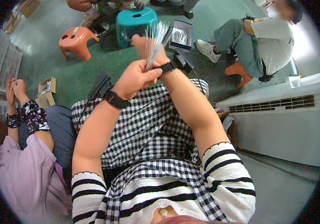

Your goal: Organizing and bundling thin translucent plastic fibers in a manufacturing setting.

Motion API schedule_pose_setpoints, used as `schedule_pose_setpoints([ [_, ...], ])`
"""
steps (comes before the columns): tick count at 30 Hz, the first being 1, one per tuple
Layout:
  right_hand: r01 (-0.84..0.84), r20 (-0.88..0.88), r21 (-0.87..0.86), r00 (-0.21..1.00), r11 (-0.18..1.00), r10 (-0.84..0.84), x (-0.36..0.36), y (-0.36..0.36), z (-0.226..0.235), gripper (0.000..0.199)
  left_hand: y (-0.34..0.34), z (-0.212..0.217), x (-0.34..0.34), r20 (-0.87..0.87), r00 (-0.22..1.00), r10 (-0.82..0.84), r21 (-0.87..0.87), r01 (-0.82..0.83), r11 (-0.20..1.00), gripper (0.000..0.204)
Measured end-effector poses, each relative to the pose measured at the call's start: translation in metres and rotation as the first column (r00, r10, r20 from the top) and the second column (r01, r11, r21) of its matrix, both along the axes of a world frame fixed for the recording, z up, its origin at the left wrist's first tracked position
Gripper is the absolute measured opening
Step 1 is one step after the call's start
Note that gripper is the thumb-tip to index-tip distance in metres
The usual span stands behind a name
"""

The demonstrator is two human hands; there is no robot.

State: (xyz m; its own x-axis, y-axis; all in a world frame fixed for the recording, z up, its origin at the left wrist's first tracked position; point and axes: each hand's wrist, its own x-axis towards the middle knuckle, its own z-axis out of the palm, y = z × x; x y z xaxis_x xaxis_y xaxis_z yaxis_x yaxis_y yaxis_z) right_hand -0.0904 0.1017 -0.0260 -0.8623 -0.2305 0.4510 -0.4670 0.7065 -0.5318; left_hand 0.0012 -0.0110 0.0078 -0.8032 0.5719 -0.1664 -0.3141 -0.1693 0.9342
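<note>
My left hand (pixel 133 77) is closed around the lower end of a bundle of thin silvery-white strips (pixel 156 41). The strips stand up from the fist and fan out at the top, above my lap. Just behind them is my right hand (pixel 142 46), partly covered by the bundle and smeared by motion. Its fingers point to the left, and whether they grip any strips cannot be made out. Both wrists wear black straps with small dark devices. A black-and-white checked apron (pixel 137 130) covers my lap.
Ahead are an orange stool (pixel 78 42), a teal stool (pixel 135 18) and a box of similar strips (pixel 181 35). A small cardboard box (pixel 47 87) lies left. Co-workers sit left, right and ahead. A white air-conditioner-like unit (pixel 279 119) stands right.
</note>
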Motion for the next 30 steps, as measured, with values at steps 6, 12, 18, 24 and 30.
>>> schedule_pose_setpoints([
  [6, 0.152, 0.011, -0.173, 0.988, 0.973, -0.152, -0.006, 0.009, 0.015, 0.019, -0.006, 0.005, -0.008, 0.056, 0.988, 0.143, 0.058, -0.147, 0.988, 0.013],
  [12, 0.275, 0.234, -0.961, 0.826, -0.005, 0.514, 0.008, 0.019, 0.043, 0.012, 0.009, -0.004, -0.001, -0.096, 0.994, 0.043, -0.098, -0.052, 0.994, 0.016],
  [18, 0.108, 0.334, -0.717, 0.920, 0.689, 0.203, 0.016, 0.009, 0.049, 0.016, 0.007, -0.006, 0.002, -0.311, 0.950, -0.025, -0.230, -0.050, 0.972, 0.021],
  [24, -0.006, -0.133, 0.161, 0.991, 0.987, 0.027, 0.009, 0.003, 0.023, 0.017, 0.000, 0.010, 0.008, -0.132, 0.990, -0.048, -0.190, 0.022, 0.982, 0.023],
  [30, -0.002, -0.045, -0.281, 0.999, 0.960, -0.012, 0.004, 0.010, 0.017, 0.015, 0.002, 0.015, 0.004, -0.212, 0.976, -0.040, -0.224, -0.008, 0.975, 0.017],
])
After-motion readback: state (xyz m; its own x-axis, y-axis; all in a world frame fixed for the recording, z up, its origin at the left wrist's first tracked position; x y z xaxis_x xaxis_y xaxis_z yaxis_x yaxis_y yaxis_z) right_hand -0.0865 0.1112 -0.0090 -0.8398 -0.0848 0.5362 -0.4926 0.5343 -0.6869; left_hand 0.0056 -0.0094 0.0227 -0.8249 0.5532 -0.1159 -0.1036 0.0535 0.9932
